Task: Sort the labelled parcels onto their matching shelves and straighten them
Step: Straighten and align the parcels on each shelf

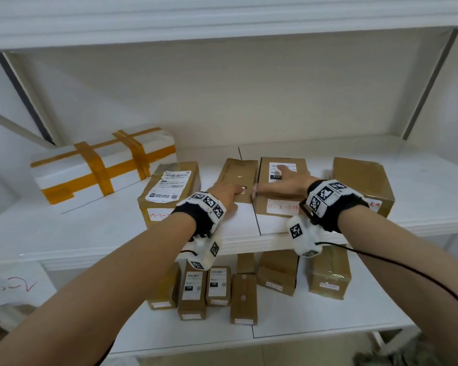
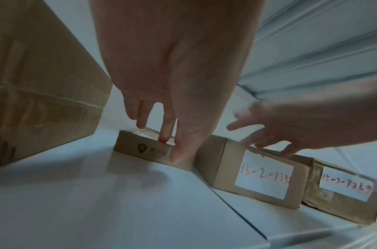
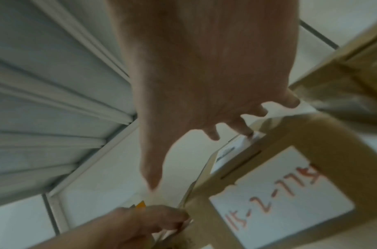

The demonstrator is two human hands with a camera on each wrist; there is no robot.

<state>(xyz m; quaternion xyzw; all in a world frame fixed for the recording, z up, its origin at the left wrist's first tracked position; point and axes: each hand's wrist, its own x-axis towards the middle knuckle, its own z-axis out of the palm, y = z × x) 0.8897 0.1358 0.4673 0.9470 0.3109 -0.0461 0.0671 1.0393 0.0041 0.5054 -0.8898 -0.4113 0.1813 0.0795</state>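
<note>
A small flat cardboard parcel lies mid-shelf on the white shelf. My left hand pinches its near end, fingertips on top and thumb down the front face. Right beside it stands a taller parcel with a printed label on top and "15-2-775" handwritten in red on its front. My right hand rests spread fingers on that parcel's top, holding nothing.
A labelled brown box stands left of the flat parcel, another brown box at the right. A white foam box with orange tape lies far left. Several small parcels stand on the lower shelf.
</note>
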